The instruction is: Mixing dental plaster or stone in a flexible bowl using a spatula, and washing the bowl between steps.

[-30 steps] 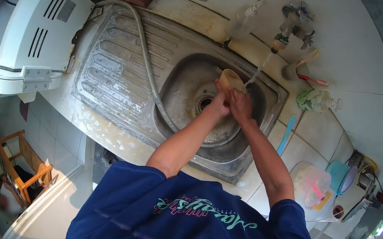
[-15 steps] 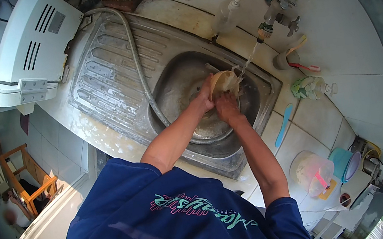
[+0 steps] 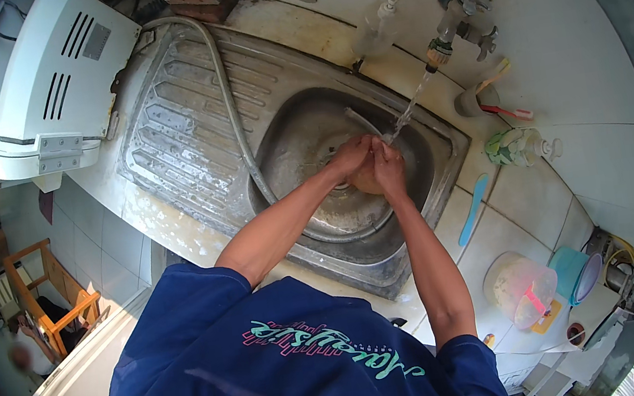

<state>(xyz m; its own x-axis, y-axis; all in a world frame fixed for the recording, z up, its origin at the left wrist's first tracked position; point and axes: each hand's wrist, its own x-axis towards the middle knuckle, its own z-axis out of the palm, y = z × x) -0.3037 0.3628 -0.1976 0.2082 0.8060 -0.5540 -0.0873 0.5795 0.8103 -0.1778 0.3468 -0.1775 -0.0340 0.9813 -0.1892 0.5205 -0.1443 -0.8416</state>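
Observation:
Over the basin of a steel sink, I hold a tan bowl in both hands. My left hand grips its rim from the left side, fingers curled at the far edge. My right hand closes on its right side, thumb and fingers near the rim. The bowl is tipped, and much of it lies hidden behind my hands. Water runs from the tap and meets my hands at the bowl's far edge.
A grey hose crosses the ribbed drainboard into the basin. To the right are a cup with toothbrushes, a bottle, a blue strip-shaped tool and a pink-lidded tub. A white appliance stands at left.
Earlier the bowl's inside faced up under the stream, with my right hand in it. Now the bowl is tipped over and nearer me, and both hands have met at its far rim.

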